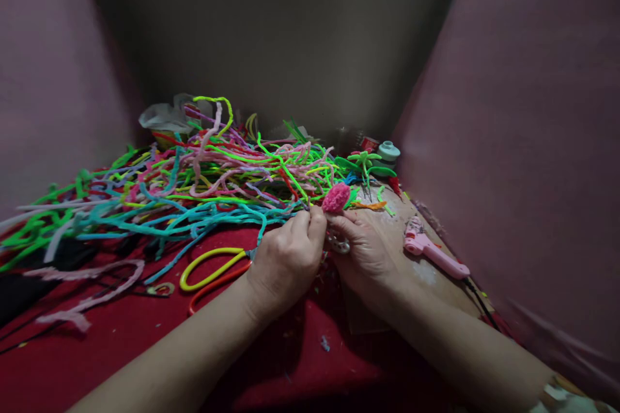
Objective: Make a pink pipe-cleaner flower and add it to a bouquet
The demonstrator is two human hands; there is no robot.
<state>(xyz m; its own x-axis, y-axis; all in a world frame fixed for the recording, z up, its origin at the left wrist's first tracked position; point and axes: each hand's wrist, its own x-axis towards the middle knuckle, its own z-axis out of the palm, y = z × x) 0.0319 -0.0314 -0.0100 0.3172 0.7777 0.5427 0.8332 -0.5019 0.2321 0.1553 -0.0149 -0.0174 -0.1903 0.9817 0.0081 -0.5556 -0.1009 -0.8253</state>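
Forearms first: my left forearm and right forearm cross the red cloth from its near edge, a patterned sleeve at my right elbow side. My right grip is closed on a fuzzy pink piece, which rises just beyond my thumb. Its long axis tilts, the upper end pointing right and away from my left grip. Those left fingers curl in at its lower left end; I cannot tell whether they pinch it. Both hands are about equally near. Fuzzy wires heap toward the cloth's far left corner, scissors nearer me. By the board's right edge lies a pink glue gun. Some red packaging at the back has pale marks, too small to read; I can make out no brand anywhere.
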